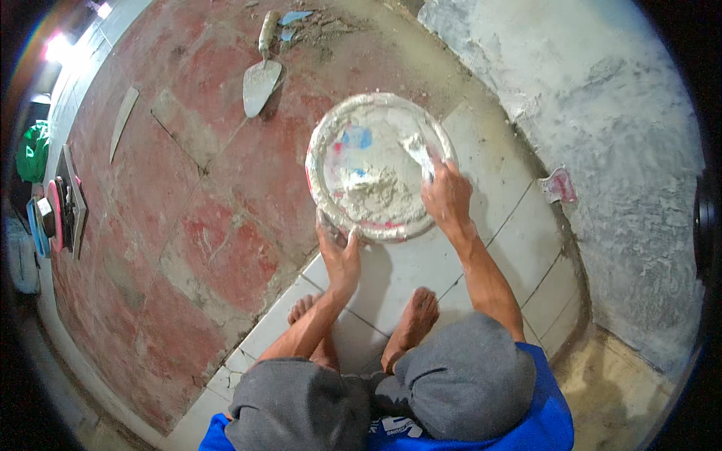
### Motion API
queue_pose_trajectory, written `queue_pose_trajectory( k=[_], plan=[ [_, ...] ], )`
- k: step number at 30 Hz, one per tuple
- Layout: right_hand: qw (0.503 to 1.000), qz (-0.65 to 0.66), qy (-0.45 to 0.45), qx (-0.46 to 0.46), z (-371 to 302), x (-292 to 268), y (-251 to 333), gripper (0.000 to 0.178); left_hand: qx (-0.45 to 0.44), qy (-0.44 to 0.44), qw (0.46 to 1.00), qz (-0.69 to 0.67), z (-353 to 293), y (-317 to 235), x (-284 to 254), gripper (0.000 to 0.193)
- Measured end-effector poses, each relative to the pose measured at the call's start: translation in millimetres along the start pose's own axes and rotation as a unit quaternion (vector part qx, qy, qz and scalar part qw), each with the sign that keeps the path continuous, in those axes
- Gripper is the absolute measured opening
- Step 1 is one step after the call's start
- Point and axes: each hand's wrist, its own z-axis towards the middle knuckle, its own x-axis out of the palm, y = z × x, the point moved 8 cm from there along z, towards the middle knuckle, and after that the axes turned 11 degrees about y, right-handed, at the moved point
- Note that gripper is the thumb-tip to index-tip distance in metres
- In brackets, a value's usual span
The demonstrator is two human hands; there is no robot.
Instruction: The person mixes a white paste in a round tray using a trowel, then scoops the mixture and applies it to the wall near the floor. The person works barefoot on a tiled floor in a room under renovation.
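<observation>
Worn red square floor tiles (pixel 226 248) meet glossy white floor tiles (pixel 391 282) beneath a round, pale, shallow tray with a raised, paste-caked rim (pixel 376 99). This tray is in front of the person's 2 bare feet (pixel 414 316) and grey-clothed knees (pixel 470 376). Lumpy off-white paste (pixel 376 192) is heaped in its near half, and blue and pinkish patches show through the thin smear elsewhere.

At the tray's right side, the right hand (pixel 449 199) has its fingers curled closed round a small paste-coated scraper (pixel 415 146), whose head is over the tray's interior. At the tray's near left rim, the left hand (pixel 341 259) has thumb and forefinger parted, tips touching the edge; the other fingers are partly hidden, and whether they clamp it I cannot tell.

Beyond the tray to the left lies a pointed grey metal trowel with a pale handle (pixel 261 86), blue scraps (pixel 295 16) near its handle end. Farther left of the tray is a long, pale, tapering strip (pixel 124 124). Right of the tray are a small red-and-white piece (pixel 558 186) and a rough, grey-white plastered surface (pixel 602 150).
</observation>
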Motion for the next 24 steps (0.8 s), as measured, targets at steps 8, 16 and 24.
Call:
queue_pose_trajectory(
  k=[8,16,24],
  plan=[
    [0.999,-0.006,-0.045,-0.012,-4.8,12.2,3.0,0.028,-0.093,0.003,0.995,-0.047,-0.7,-14.2,8.8,0.076],
    [0.995,-0.004,-0.072,-0.066,55.4,10.2,-6.5,0.035,-0.008,-0.014,0.999,0.033,9.3,1.7,-6.9,0.077],
    [0.986,0.056,-0.101,-0.119,5.2,-10.0,-25.2,0.04,-0.014,0.009,0.999,0.038,7.6,-8.2,-5.4,0.075]
  ],
)
